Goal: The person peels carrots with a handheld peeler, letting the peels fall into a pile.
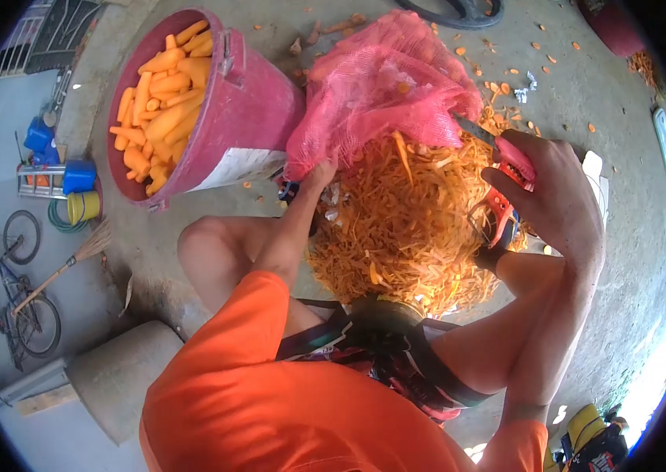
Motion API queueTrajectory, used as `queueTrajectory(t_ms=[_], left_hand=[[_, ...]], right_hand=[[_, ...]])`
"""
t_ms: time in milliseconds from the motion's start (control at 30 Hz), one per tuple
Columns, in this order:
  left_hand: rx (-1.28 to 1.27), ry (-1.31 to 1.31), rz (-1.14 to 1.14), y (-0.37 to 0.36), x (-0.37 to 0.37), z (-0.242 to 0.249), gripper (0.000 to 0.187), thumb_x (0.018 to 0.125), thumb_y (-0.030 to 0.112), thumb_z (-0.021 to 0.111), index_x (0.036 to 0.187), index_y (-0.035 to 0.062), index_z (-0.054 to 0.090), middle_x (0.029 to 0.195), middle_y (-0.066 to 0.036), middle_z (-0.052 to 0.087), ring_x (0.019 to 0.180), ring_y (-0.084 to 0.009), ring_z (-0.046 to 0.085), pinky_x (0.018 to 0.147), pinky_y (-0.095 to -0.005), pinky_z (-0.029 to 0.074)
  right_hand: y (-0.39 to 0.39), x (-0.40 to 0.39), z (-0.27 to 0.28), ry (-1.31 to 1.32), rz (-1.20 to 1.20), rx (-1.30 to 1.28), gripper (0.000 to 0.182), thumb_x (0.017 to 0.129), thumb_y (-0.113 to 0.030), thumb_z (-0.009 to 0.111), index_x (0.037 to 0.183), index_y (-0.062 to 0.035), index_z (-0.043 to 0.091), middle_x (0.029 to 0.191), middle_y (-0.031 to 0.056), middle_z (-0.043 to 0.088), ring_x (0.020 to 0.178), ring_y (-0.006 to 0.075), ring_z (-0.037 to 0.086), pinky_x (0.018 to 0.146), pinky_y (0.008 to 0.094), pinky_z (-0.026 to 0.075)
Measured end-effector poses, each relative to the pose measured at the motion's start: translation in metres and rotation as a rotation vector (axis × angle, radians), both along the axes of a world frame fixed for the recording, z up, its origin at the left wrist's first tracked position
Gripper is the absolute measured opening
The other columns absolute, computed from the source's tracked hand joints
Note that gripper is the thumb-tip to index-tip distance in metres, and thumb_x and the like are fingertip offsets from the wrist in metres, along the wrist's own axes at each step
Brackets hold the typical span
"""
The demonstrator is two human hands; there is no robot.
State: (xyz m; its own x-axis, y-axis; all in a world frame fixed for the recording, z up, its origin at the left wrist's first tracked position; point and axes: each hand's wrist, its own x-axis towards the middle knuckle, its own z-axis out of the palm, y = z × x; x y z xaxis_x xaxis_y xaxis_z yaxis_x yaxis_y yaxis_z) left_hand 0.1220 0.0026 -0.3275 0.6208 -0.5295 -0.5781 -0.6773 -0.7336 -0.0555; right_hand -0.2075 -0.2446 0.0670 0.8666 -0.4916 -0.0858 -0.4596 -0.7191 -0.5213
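A pink mesh bag (396,79) lies in front of me, its near edge over a large heap of orange carrot peelings (404,220). My left hand (320,175) is closed on the bag's lower left corner, fingers partly hidden by the netting. In my right hand (549,177) is a knife (515,164) with a red handle, its blade pointing left at the bag's right edge. Beside the bag on the left, a tilted pink bucket (262,102) holds many peeled carrots (164,110).
Carrot slices and scraps (498,88) are scattered over the concrete floor (616,212). A black ring (466,14) lies at the top edge. Along the left wall stand a bicycle (22,283), a broom (73,259) and blue buckets (79,177). My bent legs flank the heap.
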Motion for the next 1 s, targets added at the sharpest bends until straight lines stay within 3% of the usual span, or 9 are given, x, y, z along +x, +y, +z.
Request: queueTrajectory(t_ms=[67,167,300,367,500,667,733,900,1000], left_hand=[[-0.319,-0.022,0.137,0.021,-0.010,0.001,0.070,0.092,0.040,0.068,0.151,0.0122,0.043,0.131,-0.026,0.061,0.121,-0.0401,0.059,0.103,-0.0491,0.047],[-0.295,0.019,-0.113,0.046,0.014,-0.023,0.072,0.089,0.030,0.072,0.152,0.0155,0.042,0.134,-0.023,0.059,0.120,-0.0394,0.059,0.103,-0.0496,0.047],[-0.385,0.001,-0.128,0.048,0.029,-0.040,0.071,0.085,0.027,0.077,0.149,0.0168,0.047,0.132,-0.021,0.061,0.119,-0.0386,0.060,0.104,-0.0488,0.047],[-0.386,0.195,-0.183,0.033,0.016,0.014,0.047,0.088,0.023,0.073,0.131,0.0085,0.062,0.123,-0.020,0.068,0.114,-0.0368,0.065,0.099,-0.0443,0.050],[-0.130,0.368,-0.240,-0.003,0.008,0.094,0.043,0.094,0.028,0.071,0.131,0.0077,0.062,0.120,-0.015,0.070,0.111,-0.0302,0.067,0.095,-0.0392,0.052],[-0.437,1.066,-0.003,-0.029,-0.033,0.226,0.057,0.097,0.038,0.070,0.138,0.0015,0.056,0.126,-0.011,0.067,0.119,-0.0230,0.063,0.097,-0.0353,0.052],[-0.757,1.457,0.381,-0.030,-0.050,0.276,0.059,0.099,0.035,0.066,0.146,0.0023,0.048,0.130,-0.010,0.064,0.118,-0.0203,0.063,0.098,-0.0336,0.052],[-1.252,1.523,0.274,-0.045,-0.087,0.345,0.056,0.099,0.029,0.068,0.143,0.0015,0.047,0.131,-0.007,0.062,0.116,-0.0171,0.062,0.099,-0.0330,0.051],[-1.486,1.190,0.149,-0.055,-0.105,0.355,0.051,0.095,0.024,0.074,0.138,0.0054,0.054,0.128,-0.004,0.063,0.116,-0.0134,0.060,0.102,-0.0317,0.048]], right_hand=[[0.006,-0.003,-0.002,-0.017,-0.009,-0.091,0.034,0.085,-0.023,0.076,0.113,-0.0043,0.071,0.093,0.0216,0.071,0.091,0.0414,0.067,0.081,0.0482,0.052],[-0.001,-0.002,-0.006,0.120,-0.034,0.002,0.040,0.085,-0.024,0.077,0.118,-0.0037,0.068,0.100,0.0190,0.069,0.098,0.0378,0.062,0.088,0.0452,0.048],[-0.005,0.006,-0.003,0.177,-0.019,0.050,0.040,0.085,-0.024,0.077,0.119,-0.0039,0.068,0.099,0.0192,0.069,0.098,0.0381,0.062,0.088,0.0448,0.049],[-0.007,0.007,-0.006,0.107,0.028,-0.038,0.036,0.086,-0.023,0.075,0.117,-0.0064,0.070,0.100,0.0199,0.071,0.100,0.0383,0.065,0.087,0.0470,0.051],[-0.015,0.005,-0.019,-0.036,0.076,-0.117,0.037,0.086,-0.024,0.075,0.118,-0.0070,0.070,0.101,0.0190,0.071,0.101,0.0381,0.065,0.088,0.0464,0.051],[-0.014,0.009,-0.014,0.059,0.148,-0.092,0.039,0.085,-0.028,0.076,0.117,-0.0074,0.071,0.101,0.0175,0.072,0.097,0.0384,0.066,0.085,0.0469,0.053],[0.000,0.008,-0.019,-0.164,0.157,-0.102,0.029,0.086,-0.023,0.075,0.104,-0.0026,0.068,0.093,0.0195,0.070,0.089,0.0408,0.066,0.078,0.0483,0.052],[0.032,0.029,-0.016,-0.397,0.244,-0.077,0.023,0.087,-0.021,0.074,0.098,-0.0029,0.065,0.083,0.0215,0.066,0.081,0.0432,0.064,0.069,0.0490,0.050],[0.051,0.035,-0.008,-0.389,0.168,-0.088,0.023,0.088,-0.020,0.073,0.101,-0.0028,0.066,0.084,0.0225,0.066,0.082,0.0440,0.064,0.070,0.0494,0.050]])
